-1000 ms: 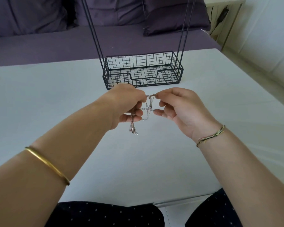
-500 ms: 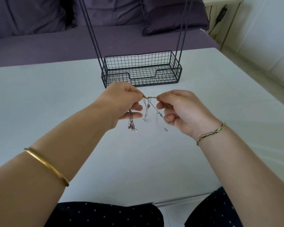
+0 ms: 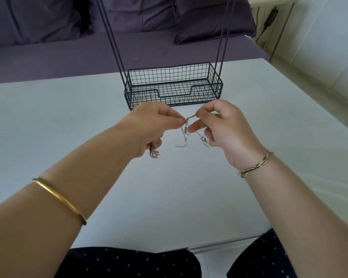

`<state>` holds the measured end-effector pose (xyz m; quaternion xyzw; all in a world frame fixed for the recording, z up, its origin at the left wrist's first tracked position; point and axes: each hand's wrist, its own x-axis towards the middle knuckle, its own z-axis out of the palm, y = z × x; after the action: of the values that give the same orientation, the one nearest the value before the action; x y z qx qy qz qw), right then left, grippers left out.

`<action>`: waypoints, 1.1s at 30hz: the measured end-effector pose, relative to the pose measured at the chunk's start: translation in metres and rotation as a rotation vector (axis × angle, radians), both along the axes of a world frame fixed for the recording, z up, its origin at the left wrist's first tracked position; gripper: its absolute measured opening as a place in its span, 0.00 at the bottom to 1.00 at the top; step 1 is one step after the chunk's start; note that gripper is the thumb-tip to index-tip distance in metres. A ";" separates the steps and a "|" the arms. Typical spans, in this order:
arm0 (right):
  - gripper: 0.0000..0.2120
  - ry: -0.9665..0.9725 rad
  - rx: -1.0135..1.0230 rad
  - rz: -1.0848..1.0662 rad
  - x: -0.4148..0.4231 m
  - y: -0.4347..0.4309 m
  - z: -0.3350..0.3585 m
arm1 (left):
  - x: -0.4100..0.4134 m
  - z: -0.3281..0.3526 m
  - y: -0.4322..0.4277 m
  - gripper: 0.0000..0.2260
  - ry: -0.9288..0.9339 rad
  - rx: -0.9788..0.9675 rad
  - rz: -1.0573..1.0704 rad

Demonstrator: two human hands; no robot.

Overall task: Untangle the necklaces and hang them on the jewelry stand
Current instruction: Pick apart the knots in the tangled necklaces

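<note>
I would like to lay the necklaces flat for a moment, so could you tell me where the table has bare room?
It is crowded where the left hand and right hand pinch the necklaces before the jewelry stand. The table is bare left of the stand, right of it toward the far corner, and from beneath the hands to the near edge.

Wire jewelry stand (image 3: 173, 91) blocks path ahead; bare table (image 3: 58, 121) left, right.
</note>
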<state>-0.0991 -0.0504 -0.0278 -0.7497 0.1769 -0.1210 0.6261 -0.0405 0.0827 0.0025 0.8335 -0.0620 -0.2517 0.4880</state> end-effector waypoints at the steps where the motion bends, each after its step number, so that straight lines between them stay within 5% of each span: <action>1: 0.05 -0.004 -0.057 0.020 0.000 0.001 0.000 | 0.000 0.000 0.000 0.02 -0.002 0.011 0.000; 10: 0.06 -0.015 -0.219 0.052 0.002 0.001 -0.003 | 0.000 0.000 0.001 0.05 0.128 -0.100 0.034; 23: 0.07 -0.075 -0.187 0.064 0.001 0.001 -0.001 | 0.000 0.002 0.002 0.09 0.235 -0.119 -0.011; 33: 0.04 0.003 -0.084 0.143 -0.002 0.004 0.003 | 0.001 0.000 0.002 0.03 0.027 -0.077 0.066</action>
<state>-0.1016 -0.0469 -0.0248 -0.7861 0.1189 -0.0821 0.6010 -0.0391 0.0845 0.0025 0.8121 -0.0374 -0.2443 0.5286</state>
